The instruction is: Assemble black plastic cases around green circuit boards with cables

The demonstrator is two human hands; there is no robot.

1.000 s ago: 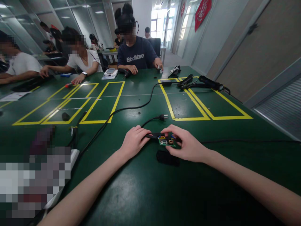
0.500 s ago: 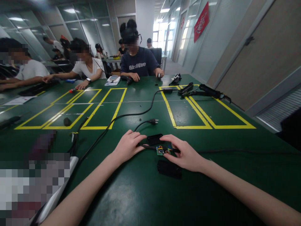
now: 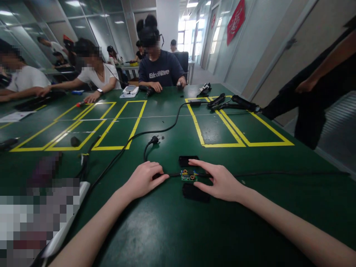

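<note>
A small green circuit board (image 3: pixel 189 175) with copper coils lies between my hands, with black cable running out of both ends. My left hand (image 3: pixel 145 181) is closed on the black power cable (image 3: pixel 175 174) just left of the board. Around the board's right end, my right hand (image 3: pixel 221 182) is open, thumb and index finger spread apart; its other fingers are partly hidden near the cable. One black plastic case half (image 3: pixel 184 161) rests behind the board, under my right index finger. The other case half (image 3: pixel 194 193) lies in front, near my right thumb.
A power plug (image 3: pixel 154 140) stands off beyond my left hand. Another long black cable (image 3: pixel 150 132) crosses the green table toward folded black tools (image 3: pixel 218 102). Yellow tape (image 3: pixel 222 145) marks out rectangles. Co-workers sit opposite; a person (image 3: pixel 308 89) stands at the right edge.
The board has come down between the case halves, and my right hand has opened around it. My left hand shifted left along the cable. The plug swung left. A person entered at right.
</note>
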